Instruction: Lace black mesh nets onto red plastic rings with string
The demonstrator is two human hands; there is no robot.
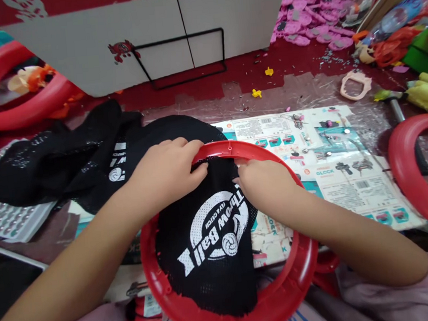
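A red plastic ring [307, 267] lies tilted at the table's front edge, close to my body. Black mesh fabric [216, 289] with a white "Throw Ball" print covers the left part of its opening. My left hand [168, 171] pinches the black fabric at the ring's far rim, thumb and fingers together. Beside it on the right, my right hand [265, 181] has its fingers closed on the fabric's edge inside the ring. More black fabric [96, 125] with white print lies beyond and left of my left hand.
Printed card sheets [333, 171] lie under the ring. Other red rings [402, 150] stand at both sides. A white box [232, 10] with a black wire frame [223, 51] is at the back, pink parts [309, 9] beyond right. A white tray [19, 223] sits left.
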